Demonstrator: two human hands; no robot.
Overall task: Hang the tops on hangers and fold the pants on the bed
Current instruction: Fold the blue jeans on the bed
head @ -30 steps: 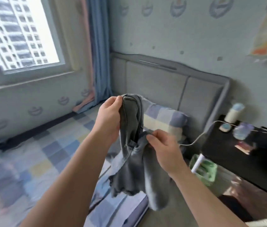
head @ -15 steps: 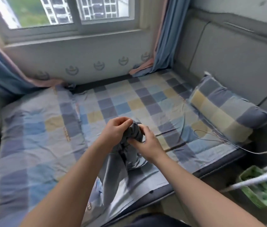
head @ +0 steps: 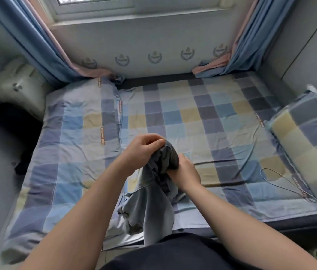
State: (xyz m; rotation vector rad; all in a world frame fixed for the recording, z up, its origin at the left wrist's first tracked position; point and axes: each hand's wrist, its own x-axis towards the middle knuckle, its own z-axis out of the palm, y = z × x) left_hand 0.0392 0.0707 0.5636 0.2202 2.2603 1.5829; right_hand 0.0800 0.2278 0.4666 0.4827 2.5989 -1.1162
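left hand [head: 144, 149], right hand [head: 184, 173] grip pants [head: 149, 207] | lower end seemingly hidden

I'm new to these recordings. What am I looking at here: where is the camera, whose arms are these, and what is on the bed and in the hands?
There is no machine here: a person works with bare hands. Every picture comes from one wide-angle camera worn on the head, looking forward and down, so the two arms reaching in from the bottom are the wearer's own. The left hand and right hand both grip the bunched top of a grey garment, probably pants, whose rest hangs down toward the near edge of the bed. The bed has a checked sheet; a matching pillow lies on its right side and a thin cable trails beside it. Blue curtains frame the window behind.
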